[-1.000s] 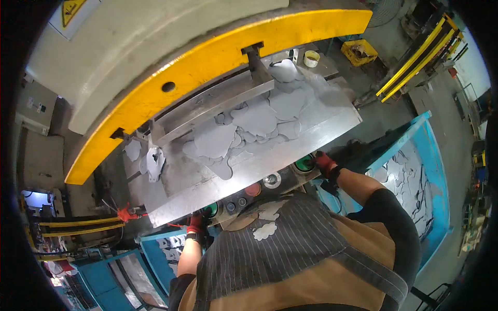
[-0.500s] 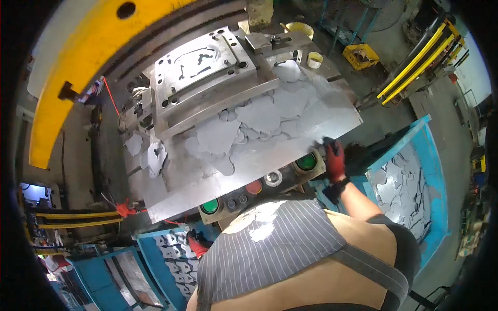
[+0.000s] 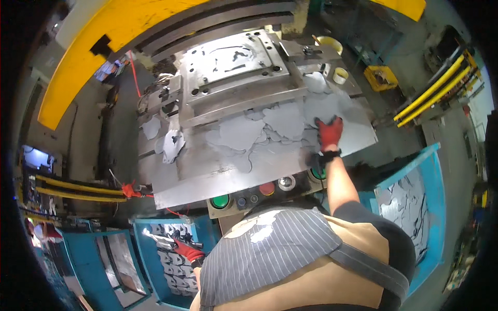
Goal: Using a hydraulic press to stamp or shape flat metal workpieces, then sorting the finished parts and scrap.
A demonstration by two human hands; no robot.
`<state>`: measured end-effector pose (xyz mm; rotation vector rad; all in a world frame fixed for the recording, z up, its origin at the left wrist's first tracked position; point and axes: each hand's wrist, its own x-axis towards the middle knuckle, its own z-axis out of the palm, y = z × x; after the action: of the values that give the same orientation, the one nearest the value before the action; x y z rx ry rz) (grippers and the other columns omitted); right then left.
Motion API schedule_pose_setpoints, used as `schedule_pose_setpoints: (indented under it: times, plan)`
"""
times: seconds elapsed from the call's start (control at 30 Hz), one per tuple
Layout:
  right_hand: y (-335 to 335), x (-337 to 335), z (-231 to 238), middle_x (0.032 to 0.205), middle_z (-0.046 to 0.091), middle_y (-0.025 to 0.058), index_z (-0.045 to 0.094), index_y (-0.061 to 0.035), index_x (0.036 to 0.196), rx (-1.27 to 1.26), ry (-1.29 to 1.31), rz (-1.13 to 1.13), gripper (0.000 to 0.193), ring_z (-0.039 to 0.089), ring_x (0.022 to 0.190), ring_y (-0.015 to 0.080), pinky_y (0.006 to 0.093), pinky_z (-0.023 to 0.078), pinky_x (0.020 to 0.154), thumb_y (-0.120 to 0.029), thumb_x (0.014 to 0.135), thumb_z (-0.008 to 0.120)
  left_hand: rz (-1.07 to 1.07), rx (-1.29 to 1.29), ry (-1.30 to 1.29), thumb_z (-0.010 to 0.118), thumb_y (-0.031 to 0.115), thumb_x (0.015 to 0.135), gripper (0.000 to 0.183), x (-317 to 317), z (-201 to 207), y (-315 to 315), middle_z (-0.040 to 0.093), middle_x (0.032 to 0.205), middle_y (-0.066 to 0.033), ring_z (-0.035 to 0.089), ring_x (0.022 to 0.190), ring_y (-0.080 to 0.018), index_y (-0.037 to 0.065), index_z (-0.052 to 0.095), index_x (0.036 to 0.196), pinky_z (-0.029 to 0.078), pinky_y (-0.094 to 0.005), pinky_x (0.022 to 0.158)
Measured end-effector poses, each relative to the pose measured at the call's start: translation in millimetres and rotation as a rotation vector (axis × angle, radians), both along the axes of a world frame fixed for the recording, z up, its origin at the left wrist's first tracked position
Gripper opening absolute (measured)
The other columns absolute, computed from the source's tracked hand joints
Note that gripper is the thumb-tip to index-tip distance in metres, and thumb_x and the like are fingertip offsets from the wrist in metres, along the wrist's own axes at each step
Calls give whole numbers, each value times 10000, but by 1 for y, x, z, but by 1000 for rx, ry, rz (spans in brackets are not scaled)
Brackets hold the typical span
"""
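My right hand (image 3: 330, 136), in a red glove with black fingers, reaches over the metal press table (image 3: 207, 184). Its fingers are spread over grey flat metal blanks (image 3: 284, 122), which lie in a loose overlapping pile. Whether the fingertips touch a blank cannot be made out. At lower left, my red-gloved left hand (image 3: 188, 252) is closed around a slim silver-and-black tool (image 3: 162, 240) above a blue bin (image 3: 155, 290) of cut metal parts; the tool's kind is unclear. Behind the blanks sits a steel die (image 3: 228, 65) with dark cut-out slots.
A control panel with a green button (image 3: 220, 201) and a red button (image 3: 267, 188) runs along the table's front. A blue bin of scrap sheets (image 3: 438, 207) stands right. Shaped pieces (image 3: 173, 145) lie at the table's left. A yellow press frame (image 3: 67, 85) arches overhead.
My right hand has moved from beside the table's front edge forward onto the blanks. My left hand shows more fully over the bin, with the silver-and-black tool now visible. The view has shifted.
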<state>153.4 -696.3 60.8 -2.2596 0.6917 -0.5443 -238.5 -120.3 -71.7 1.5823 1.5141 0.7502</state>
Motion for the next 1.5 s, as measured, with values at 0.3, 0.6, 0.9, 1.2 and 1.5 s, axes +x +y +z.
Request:
schedule_pose_setpoints:
  times: [0.3,0.6,0.9,1.2,1.5]
  plan:
    - [-61,-25,12,1027,592,66,532,-76,1121,1649,-385,368,327,570,914,188,329,477,736,-269,858,519,-965,-115,-331,486,199,912,338,160,174,-85,563,974,-40,548,789,-115,54,476,1218,447,-237,622]
    - [-76,-37,-86,517,411,-7,548,-118,709,1466,-84,223,139,406,455,133,272,319,440,-197,802,614,-1617,-189,-368,513,291,901,300,443,305,-188,585,842,-11,522,688,-81,48,553,1074,447,-246,563]
    - [-68,-38,-86,710,479,39,515,-80,916,1614,-178,188,131,441,516,123,286,427,517,-55,796,564,-1355,64,-356,548,209,869,266,536,278,-176,585,763,-73,569,621,-165,2,506,1031,478,-307,515]
    - [-76,-32,-124,845,525,61,511,-63,921,1601,-329,418,114,509,642,172,410,522,738,-97,812,511,-1447,392,48,542,302,829,366,489,338,-206,628,865,-215,612,758,-321,-24,570,994,486,-382,674]
    - [-63,-41,-83,513,385,-1,466,-89,670,1454,-331,226,184,390,472,122,398,479,794,-99,809,585,-1423,436,182,550,339,802,442,520,290,-210,589,1038,-226,554,996,-353,-15,546,1067,433,-395,860]
